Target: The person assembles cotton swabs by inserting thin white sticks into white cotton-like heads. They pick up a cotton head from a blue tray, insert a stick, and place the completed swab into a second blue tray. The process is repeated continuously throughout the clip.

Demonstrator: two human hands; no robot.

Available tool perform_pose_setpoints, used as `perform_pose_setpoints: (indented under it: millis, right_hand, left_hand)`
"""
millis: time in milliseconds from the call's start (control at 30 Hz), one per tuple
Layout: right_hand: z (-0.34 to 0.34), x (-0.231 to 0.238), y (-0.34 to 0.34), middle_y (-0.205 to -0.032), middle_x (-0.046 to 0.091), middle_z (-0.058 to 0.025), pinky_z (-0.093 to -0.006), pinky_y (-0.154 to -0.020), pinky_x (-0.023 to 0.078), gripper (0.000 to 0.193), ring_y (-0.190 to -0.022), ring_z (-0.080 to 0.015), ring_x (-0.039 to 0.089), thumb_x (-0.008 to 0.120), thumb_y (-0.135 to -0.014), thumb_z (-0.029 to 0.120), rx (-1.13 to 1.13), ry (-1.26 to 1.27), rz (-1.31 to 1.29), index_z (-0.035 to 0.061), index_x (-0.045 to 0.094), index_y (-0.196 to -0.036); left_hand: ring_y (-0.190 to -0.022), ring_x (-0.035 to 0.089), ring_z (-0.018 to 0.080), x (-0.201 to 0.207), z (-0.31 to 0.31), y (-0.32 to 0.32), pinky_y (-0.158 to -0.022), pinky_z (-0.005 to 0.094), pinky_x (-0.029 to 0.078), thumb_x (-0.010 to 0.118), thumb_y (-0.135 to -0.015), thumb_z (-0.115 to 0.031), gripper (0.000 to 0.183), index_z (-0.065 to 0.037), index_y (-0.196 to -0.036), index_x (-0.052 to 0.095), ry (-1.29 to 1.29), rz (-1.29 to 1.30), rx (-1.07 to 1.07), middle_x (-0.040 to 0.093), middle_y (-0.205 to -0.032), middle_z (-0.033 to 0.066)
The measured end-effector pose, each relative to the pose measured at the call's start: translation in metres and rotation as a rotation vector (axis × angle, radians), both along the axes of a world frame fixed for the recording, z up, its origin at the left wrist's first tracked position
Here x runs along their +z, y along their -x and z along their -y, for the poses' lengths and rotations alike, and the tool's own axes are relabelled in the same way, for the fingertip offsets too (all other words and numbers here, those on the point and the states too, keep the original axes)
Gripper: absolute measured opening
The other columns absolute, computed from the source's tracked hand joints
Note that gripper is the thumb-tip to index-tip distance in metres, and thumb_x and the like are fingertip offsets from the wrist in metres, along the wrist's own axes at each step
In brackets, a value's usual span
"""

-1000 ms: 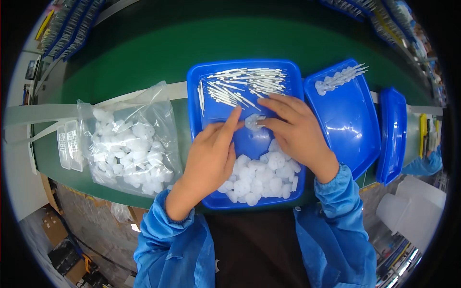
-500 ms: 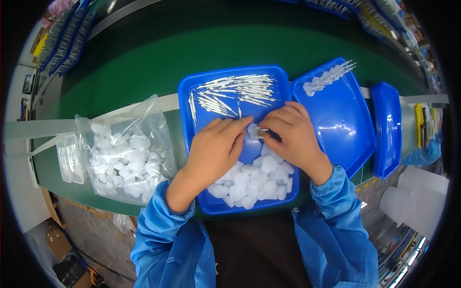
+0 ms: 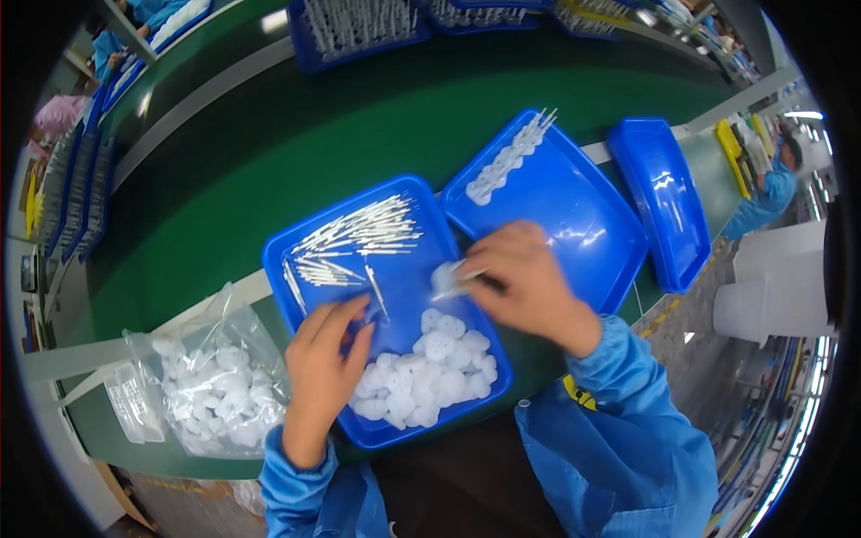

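Note:
Pinched in the fingers of my right hand [image 3: 525, 285] is a translucent white plastic disc [image 3: 443, 281] with thin pale pins at it, blurred by motion. This hand is over the right edge of a blue tray [image 3: 493, 381]. My left hand [image 3: 325, 363] is at the tray's left side, thumb and fingers apart, with nothing visible between them. Close to its fingertips lies a single white pin [image 3: 376, 289]. Many more white pins [image 3: 363, 231] lie loose in the far part of the tray. A heap of white discs [image 3: 430, 369] fills its near part.
Right of it, a second blue tray [image 3: 578, 211] carries a row of discs with pins [image 3: 509, 161]. Beyond stands another blue tray [image 3: 665, 197]. At left lies a clear bag of discs [image 3: 215, 386]. Filled trays [image 3: 359, 31] stand at the far side. A co-worker [image 3: 776, 184] is at far right.
My hands have come apart. The right one has carried the disc rightward toward the second tray, while the left has let go and drawn back. The whole view has turned.

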State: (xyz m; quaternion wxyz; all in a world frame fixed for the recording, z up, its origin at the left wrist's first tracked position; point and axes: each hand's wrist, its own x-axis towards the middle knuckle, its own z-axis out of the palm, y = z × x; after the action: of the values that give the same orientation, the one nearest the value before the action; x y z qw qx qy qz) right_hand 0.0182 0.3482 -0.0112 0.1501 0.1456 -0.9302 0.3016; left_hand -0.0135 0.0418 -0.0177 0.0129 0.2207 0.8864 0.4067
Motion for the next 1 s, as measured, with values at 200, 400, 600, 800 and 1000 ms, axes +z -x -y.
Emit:
perform_pose_setpoints:
  millis: [200, 400, 600, 800, 1000]
  right_hand:
    - [-0.096, -0.001, 0.022, -0.09, 0.081, -0.0082, -0.0412, -0.074, 0.058, 0.005, -0.073, -0.0274, 0.075, 0.082, -0.085, 0.005, -0.371, 0.031, -0.001, 0.0079, 0.08, -0.088]
    - [-0.132, -0.023, 0.037, -0.089, 0.082, -0.0083, -0.046, -0.08, 0.057, 0.014, -0.079, -0.0303, 0.078, 0.079, -0.094, 0.023, -0.638, -0.348, 0.023, 0.0095, 0.081, -0.093]
    - [-0.113, -0.02, 0.025, -0.092, 0.08, -0.008, -0.0433, -0.086, 0.061, 0.015, -0.087, -0.0333, 0.078, 0.079, -0.094, 0.025, -0.655, -0.184, 0.148, 0.0109, 0.081, -0.098]
    - [-0.131, -0.033, 0.041, -0.119, 0.076, -0.0109, -0.0441, -0.092, 0.062, 0.021, -0.11, -0.0335, 0.074, 0.081, -0.093, 0.023, -0.57, -0.328, 0.012, 0.0103, 0.08, -0.109]
    - [-0.12, -0.025, 0.02, -0.123, 0.075, -0.0126, -0.0452, -0.097, 0.06, 0.026, -0.113, -0.0351, 0.073, 0.082, -0.091, 0.024, -0.464, -0.277, 0.029, 0.0087, 0.079, -0.112]
  left_hand:
    - [-0.086, 0.073, 0.0307, -0.013, 0.022, -0.007, -0.077, 0.0407, 0.058, 0.08, -0.087, 0.0, 0.022, -0.005, -0.108, 0.083, 0.083, -0.197, -0.067, 0.077, -0.099, 0.0112]
    - [-0.089, 0.073, 0.0326, -0.007, 0.02, -0.005, -0.081, 0.0421, 0.058, 0.079, -0.088, 0.001, 0.021, -0.004, -0.108, 0.083, 0.104, -0.205, -0.108, 0.078, -0.1, 0.0125]
    - [-0.089, 0.072, 0.0321, 0.0, 0.031, -0.01, -0.081, 0.0426, 0.057, 0.08, -0.087, -0.002, 0.02, -0.006, -0.106, 0.083, 0.137, -0.199, -0.07, 0.078, -0.1, 0.0105]
    - [-0.091, 0.072, 0.0321, 0.005, 0.021, -0.006, -0.083, 0.0424, 0.056, 0.08, -0.087, -0.002, 0.021, -0.006, -0.107, 0.083, 0.138, -0.209, -0.141, 0.078, -0.101, 0.0103]
    - [-0.095, 0.072, 0.0322, 0.018, 0.032, -0.016, -0.086, 0.0431, 0.055, 0.081, -0.087, -0.004, 0.022, -0.008, -0.108, 0.083, 0.143, -0.194, -0.117, 0.078, -0.106, 0.009]
